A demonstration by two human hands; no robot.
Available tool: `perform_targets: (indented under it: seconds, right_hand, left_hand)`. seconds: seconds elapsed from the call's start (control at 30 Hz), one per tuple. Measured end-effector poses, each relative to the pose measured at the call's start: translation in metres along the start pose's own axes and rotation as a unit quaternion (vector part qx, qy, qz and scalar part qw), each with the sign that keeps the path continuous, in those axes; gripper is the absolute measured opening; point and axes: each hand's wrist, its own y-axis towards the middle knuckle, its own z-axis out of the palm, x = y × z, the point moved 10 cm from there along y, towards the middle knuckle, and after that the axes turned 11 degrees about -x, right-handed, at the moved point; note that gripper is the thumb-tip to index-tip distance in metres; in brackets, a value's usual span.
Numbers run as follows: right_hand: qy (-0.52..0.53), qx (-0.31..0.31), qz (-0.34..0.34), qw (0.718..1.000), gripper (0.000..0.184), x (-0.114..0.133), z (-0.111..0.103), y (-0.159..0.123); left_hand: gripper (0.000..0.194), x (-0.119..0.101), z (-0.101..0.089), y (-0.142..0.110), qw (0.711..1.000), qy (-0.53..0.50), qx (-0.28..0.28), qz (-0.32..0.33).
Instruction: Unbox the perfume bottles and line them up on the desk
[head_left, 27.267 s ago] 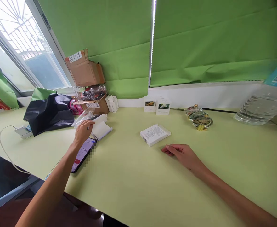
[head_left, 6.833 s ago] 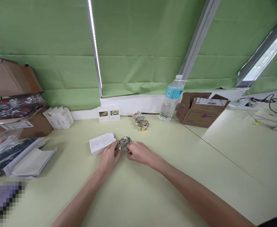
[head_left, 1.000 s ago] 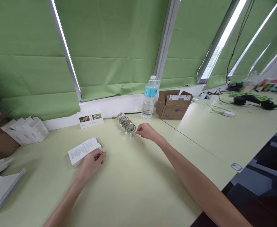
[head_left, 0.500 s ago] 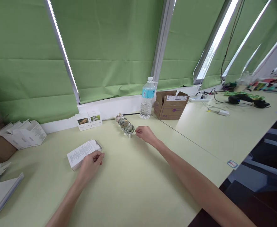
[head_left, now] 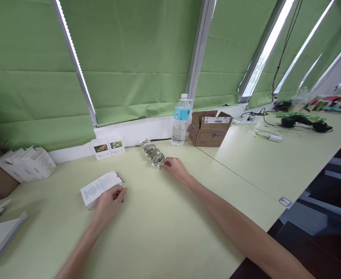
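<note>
On the counter (head_left: pixel 188 226), the hands lie well apart: the left hand (head_left: pixel 109 202) rests on a white printed box (head_left: pixel 98 189), while the right hand (head_left: pixel 174 169) sits just beside a row of shiny metal pieces (head_left: pixel 153 152) at its ten o'clock.

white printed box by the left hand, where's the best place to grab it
Probably pinch its two long edges from above, thumb on the near one: the white box lies flat and is a thin oblong, and your left hand sits at that near edge.
</note>
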Motion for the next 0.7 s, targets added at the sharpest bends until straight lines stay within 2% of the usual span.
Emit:
perform_targets:
  seconds: [0.17, 0.43, 0.7]
  right_hand:
    - [0.0, 0.001, -0.007, 1.0, 0.026, 0.002, 0.001, 0.0]
    - [-0.009, -0.019, -0.026, 0.999, 0.022, 0.004, -0.001, 0.002]
    - [-0.003, -0.005, -0.038, 0.999, 0.018, 0.003, 0.01, 0.002]
  left_hand:
    - [0.041, 0.0, 0.0, 0.0, 1.0, 0.002, 0.005, -0.002]
    - [0.041, 0.007, 0.0, 0.001, 1.0, -0.013, 0.006, -0.018]
    - [0.041, 0.006, 0.001, 0.001, 1.0, -0.007, 0.007, -0.013]
